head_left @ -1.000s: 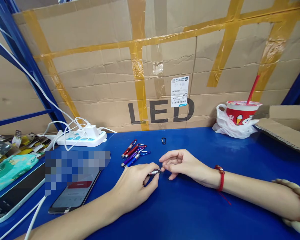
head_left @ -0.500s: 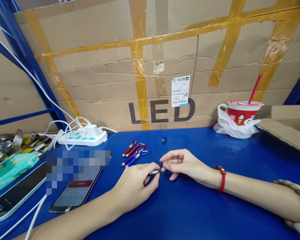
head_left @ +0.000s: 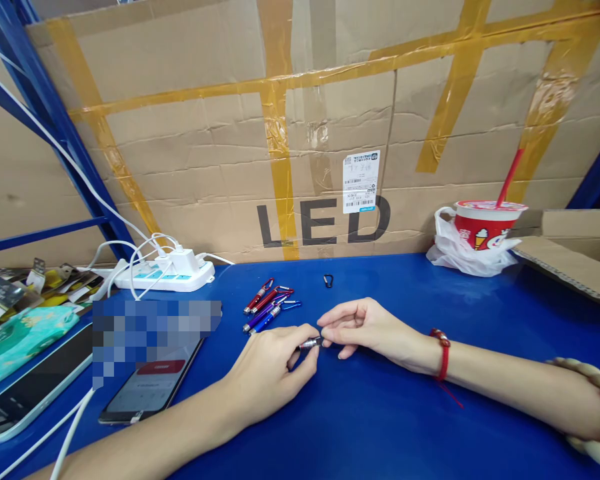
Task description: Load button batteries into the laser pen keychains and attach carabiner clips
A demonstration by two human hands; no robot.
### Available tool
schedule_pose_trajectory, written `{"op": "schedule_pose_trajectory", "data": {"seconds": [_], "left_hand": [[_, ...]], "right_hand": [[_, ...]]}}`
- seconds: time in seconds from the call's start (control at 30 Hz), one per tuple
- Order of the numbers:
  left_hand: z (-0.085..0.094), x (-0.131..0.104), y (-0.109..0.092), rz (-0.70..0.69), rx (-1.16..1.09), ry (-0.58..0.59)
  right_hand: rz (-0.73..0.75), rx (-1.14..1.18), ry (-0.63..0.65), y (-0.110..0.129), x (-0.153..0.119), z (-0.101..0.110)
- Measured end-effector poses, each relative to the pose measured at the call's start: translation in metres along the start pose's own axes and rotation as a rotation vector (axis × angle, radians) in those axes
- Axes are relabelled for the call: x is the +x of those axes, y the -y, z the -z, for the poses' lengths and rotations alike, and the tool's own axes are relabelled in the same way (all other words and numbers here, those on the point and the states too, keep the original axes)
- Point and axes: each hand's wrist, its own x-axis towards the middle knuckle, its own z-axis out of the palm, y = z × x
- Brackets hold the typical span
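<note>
My left hand (head_left: 280, 363) is closed around a small black keychain flashlight (head_left: 309, 343), with thumb and forefinger near its right end. At that same end, the thumb and forefinger of my right hand (head_left: 357, 330) are pinched together. Whatever sits between those fingertips is too small to make out. Beyond my left hand lies a group of several red, purple and blue keychain flashlights (head_left: 267, 308), with clips on their ends. A loose black carabiner (head_left: 329, 281) rests by itself farther back on the blue table (head_left: 380, 427).
To the left are a phone (head_left: 150, 390), a second phone (head_left: 35, 387), a white power strip (head_left: 165, 273) with cables, and a teal patterned pouch (head_left: 30, 340). A red cup (head_left: 487, 227) in a plastic bag stands back right, beside an open carton (head_left: 570, 267). Taped cardboard (head_left: 205, 160) walls the back.
The fingertips of my right hand have closed together and come slightly left, against the end of the flashlight. My left hand stays in place.
</note>
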Motion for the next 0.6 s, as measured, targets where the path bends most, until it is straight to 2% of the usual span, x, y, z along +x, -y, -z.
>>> {"op": "schedule_pose_trajectory", "data": {"seconds": [0.6], "left_hand": [[-0.0001,0.0002,0.0007,0.009,0.006,-0.005]], "right_hand": [[0.005,0.011,-0.021,0.0028,-0.0023,-0.0009]]}}
